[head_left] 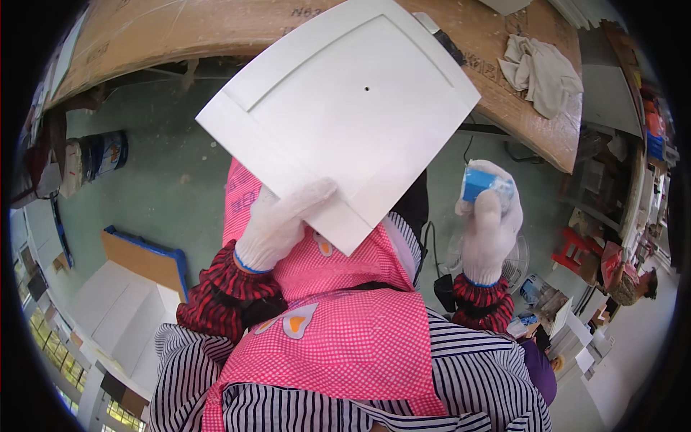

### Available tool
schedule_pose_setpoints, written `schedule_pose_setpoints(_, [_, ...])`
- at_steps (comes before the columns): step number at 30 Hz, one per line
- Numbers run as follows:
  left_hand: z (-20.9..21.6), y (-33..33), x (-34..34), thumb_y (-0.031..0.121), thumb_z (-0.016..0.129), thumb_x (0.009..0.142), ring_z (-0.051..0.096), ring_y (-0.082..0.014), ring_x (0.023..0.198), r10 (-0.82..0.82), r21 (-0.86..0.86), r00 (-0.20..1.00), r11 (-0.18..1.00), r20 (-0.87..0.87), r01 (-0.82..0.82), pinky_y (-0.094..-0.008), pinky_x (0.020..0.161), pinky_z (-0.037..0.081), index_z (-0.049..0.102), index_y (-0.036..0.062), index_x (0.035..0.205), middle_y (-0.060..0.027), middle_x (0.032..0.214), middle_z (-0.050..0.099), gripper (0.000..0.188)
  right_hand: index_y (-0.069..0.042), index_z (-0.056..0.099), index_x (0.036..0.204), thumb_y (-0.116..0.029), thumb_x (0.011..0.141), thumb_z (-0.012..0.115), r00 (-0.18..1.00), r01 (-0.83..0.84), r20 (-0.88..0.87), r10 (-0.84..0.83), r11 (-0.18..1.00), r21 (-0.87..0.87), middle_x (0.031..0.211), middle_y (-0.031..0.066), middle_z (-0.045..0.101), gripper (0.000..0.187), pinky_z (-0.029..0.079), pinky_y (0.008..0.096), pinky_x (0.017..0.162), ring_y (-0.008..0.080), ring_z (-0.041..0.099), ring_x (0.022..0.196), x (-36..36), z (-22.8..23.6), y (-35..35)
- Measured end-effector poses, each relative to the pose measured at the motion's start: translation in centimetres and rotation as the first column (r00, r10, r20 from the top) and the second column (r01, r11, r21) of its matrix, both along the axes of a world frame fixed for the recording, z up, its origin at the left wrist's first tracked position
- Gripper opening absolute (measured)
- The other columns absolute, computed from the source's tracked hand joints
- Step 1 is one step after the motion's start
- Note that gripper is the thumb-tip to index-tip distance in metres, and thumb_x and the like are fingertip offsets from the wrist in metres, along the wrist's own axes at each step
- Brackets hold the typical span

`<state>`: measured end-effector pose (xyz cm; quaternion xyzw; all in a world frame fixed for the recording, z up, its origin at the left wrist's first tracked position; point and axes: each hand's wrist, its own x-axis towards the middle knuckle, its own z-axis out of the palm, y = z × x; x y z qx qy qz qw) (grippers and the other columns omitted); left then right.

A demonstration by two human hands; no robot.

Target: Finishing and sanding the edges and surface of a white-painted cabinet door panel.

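Note:
A white panel [374, 122] with a recessed middle and a small dark hole is tilted in front of me, its far part over the table edge. My left hand [277, 223], in a white knit glove, grips its near edge, with the thumb on top and the other fingers hidden underneath. Off to the right of the panel, my gloved right hand [497, 227] is closed around a small blue-and-white block [478, 185], held apart from the panel. The exact kind of block is unclear.
A cardboard-covered table [180, 32] spans the far side, with a crumpled pale cloth [543, 72] at its right. A brown board with blue edging [144, 258] stands at left, beyond it a bucket [111, 155]. At right are a fan [517, 265], a red stool [576, 248] and a person's purple sleeve [540, 371].

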<state>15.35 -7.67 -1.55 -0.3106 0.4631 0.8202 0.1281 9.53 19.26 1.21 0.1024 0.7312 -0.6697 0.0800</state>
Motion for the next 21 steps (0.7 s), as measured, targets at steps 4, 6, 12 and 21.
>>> schedule_pose_setpoints(4, [0.4,0.4,0.0,0.02,0.077,0.092,0.072,-0.0191,0.085,-0.035,-0.068,0.999,0.997,0.018,0.036,-0.0277,0.064,0.056,0.059,-0.0079,0.126,-0.0158,0.105,0.072,0.048,-0.004,0.071,0.118,-0.018,0.071,0.089,0.738,-0.286,-0.417,0.531,0.806,0.519,0.087,0.0096,0.068,0.051,0.054,0.0347,0.069,0.024,0.067,0.076,1.0,0.3,-1.4])
schedule_pose_setpoints(6, [0.5,0.5,0.2,0.023,0.076,0.093,0.072,-0.018,0.079,-0.047,-0.1,0.999,0.994,0.026,0.049,-0.0264,0.058,0.054,0.06,-0.0079,0.124,-0.0157,0.101,0.072,0.046,-0.005,0.071,0.116,-0.02,0.072,0.089,0.678,-0.312,-0.395,0.62,0.729,0.609,0.087,0.0084,0.068,0.05,0.054,0.0364,0.068,0.026,0.068,0.074,1.6,1.2,-2.4])
schedule_pose_setpoints(12, [0.9,0.3,0.2,0.028,0.073,0.095,0.069,-0.0168,0.064,-0.127,-0.073,0.991,0.989,0.039,0.13,-0.0251,0.05,0.051,0.06,-0.0072,0.119,-0.0141,0.091,0.072,0.045,-0.008,0.071,0.113,-0.033,0.072,0.088,0.558,-0.242,-0.381,0.738,0.583,0.775,0.086,0.0061,0.069,0.051,0.053,0.0381,0.064,0.0251,0.068,0.073,2.7,1.6,-3.2])
schedule_pose_setpoints(21, [0.7,0.9,0.3,0.029,0.076,0.093,0.072,-0.019,0.072,-0.042,-0.124,0.998,0.991,0.05,0.048,-0.0254,0.051,0.053,0.057,-0.0078,0.126,-0.0157,0.098,0.072,0.053,-0.011,0.072,0.113,-0.037,0.072,0.087,0.558,-0.239,-0.315,0.767,0.513,0.825,0.086,0.0039,0.069,0.051,0.052,0.0383,0.067,0.0239,0.067,0.075,2.4,1.5,-4.3])
